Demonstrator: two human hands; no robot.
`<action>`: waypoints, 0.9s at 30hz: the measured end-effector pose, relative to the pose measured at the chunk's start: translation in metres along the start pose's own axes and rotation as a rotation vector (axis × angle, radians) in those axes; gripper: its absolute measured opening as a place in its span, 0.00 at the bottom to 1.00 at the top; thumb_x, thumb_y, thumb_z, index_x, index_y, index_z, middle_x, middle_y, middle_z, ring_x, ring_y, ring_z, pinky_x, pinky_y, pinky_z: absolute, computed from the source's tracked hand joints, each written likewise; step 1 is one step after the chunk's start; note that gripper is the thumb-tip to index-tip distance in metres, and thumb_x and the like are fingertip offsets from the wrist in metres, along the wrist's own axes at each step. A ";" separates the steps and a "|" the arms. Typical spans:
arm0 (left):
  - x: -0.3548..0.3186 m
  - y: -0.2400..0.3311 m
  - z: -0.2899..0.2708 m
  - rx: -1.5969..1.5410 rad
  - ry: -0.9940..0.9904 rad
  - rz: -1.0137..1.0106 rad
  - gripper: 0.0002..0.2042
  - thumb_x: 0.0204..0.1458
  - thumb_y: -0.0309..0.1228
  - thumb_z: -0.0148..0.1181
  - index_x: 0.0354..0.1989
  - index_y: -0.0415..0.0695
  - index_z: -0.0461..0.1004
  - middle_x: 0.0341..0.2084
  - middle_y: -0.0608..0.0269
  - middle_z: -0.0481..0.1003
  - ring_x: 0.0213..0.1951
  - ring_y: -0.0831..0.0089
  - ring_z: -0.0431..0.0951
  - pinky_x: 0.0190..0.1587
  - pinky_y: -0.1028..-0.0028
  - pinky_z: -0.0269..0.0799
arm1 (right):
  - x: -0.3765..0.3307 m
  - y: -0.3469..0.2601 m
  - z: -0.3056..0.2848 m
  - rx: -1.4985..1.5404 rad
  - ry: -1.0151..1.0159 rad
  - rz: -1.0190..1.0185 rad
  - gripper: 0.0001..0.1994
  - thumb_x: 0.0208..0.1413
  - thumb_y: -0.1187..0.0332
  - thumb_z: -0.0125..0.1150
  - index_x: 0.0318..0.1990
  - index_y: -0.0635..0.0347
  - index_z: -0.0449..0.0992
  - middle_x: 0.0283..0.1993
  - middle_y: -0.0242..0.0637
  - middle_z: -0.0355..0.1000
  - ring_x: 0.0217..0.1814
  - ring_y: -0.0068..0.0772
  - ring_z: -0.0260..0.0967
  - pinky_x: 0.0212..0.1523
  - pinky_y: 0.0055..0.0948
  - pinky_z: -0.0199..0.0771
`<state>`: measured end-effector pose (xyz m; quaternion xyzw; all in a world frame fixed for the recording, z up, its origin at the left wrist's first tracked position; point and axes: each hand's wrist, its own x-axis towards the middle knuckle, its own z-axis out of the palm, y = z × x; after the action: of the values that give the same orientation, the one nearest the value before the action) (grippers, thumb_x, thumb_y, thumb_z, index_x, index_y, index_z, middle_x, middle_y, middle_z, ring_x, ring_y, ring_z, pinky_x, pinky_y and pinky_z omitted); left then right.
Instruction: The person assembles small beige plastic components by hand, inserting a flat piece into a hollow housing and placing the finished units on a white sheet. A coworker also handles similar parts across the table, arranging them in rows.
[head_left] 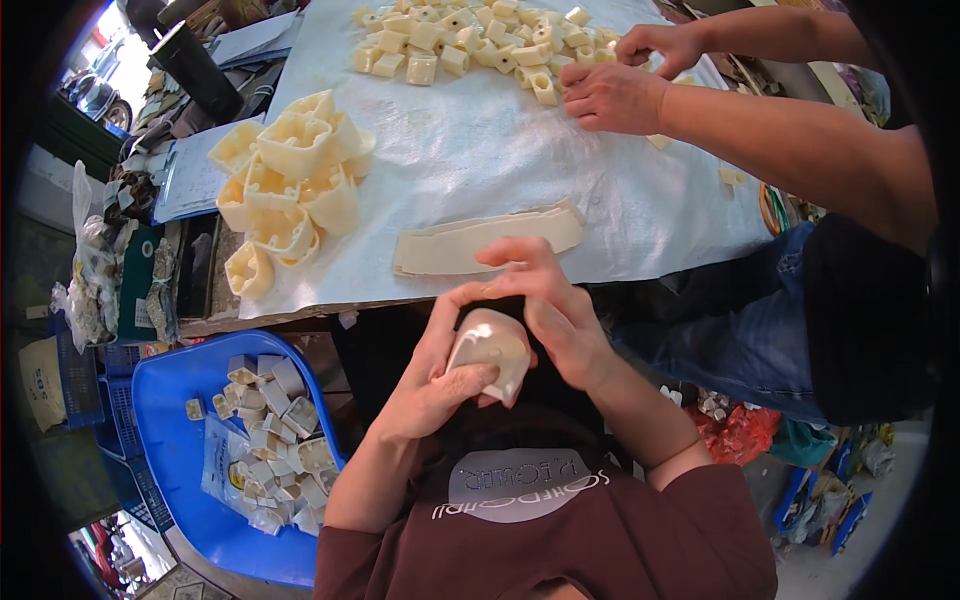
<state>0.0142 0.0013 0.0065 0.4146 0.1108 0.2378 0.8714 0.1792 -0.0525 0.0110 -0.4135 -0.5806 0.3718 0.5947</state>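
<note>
My left hand (425,385) grips a glossy cream plastic shell (492,350) in front of my chest, its thumb pressed on the near side. Close above the shell is my right hand (560,315), its fingers bent but apart from the thumb, with nothing visible in it. My fingers partly cover the shell's far edge. On the table just beyond my hands lies a stack of flat beige strips (485,242). To the left of the strips, several larger hollow cream plastic parts (290,185) are piled up.
A white sheet (450,150) covers the table. Many small cream blocks (470,40) lie at the far side, where a co-worker's hands (620,95) handle some. At lower left, a blue tub (215,540) holds similar pieces. A dark cylinder (195,70) stands far left.
</note>
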 end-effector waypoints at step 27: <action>-0.006 -0.020 0.019 0.002 0.383 0.250 0.22 0.54 0.32 0.55 0.55 0.42 0.58 0.40 0.61 0.68 0.41 0.76 0.71 0.44 0.75 0.69 | -0.030 0.012 0.050 -0.276 0.167 -0.111 0.23 0.62 0.63 0.43 0.62 0.63 0.56 0.58 0.47 0.57 0.60 0.45 0.55 0.61 0.38 0.53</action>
<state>0.0227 -0.0250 0.0031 0.3732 0.2222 0.4181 0.7978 0.1278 -0.0727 -0.0127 -0.4880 -0.5968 0.2194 0.5980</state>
